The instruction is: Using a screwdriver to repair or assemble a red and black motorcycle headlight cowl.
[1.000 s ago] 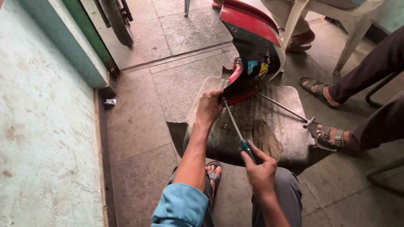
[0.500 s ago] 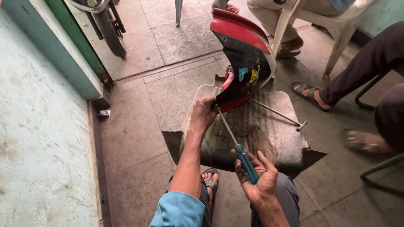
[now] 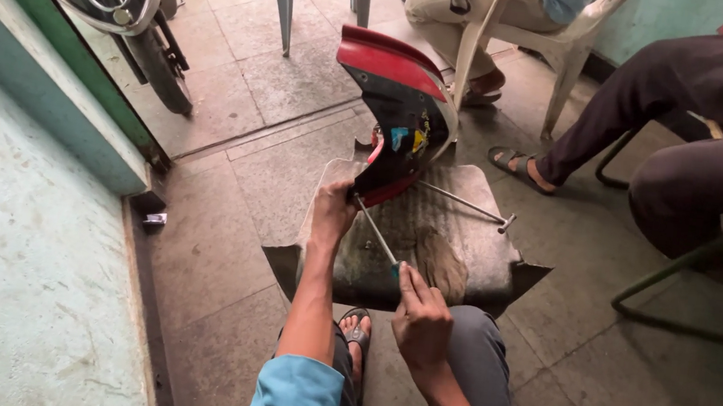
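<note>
On the floor mat [image 3: 466, 232], right hand [image 3: 422, 321] fingers clamp a screwdriver [image 3: 376, 236]; left hand [image 3: 333, 213] grips the red panel [image 3: 402, 118].

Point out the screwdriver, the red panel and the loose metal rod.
screwdriver [image 3: 376, 236], head view, middle of its shaft.
red panel [image 3: 399, 100], head view, upper dark face below the red edge.
metal rod [image 3: 464, 202], head view, mid-length.

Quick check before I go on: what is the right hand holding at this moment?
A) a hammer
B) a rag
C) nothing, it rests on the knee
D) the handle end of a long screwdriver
D: the right hand grips the handle end of the long screwdriver, whose thin shaft slants up to the lower edge of the red and black scooter panel, where the left hand steadies it.
</note>
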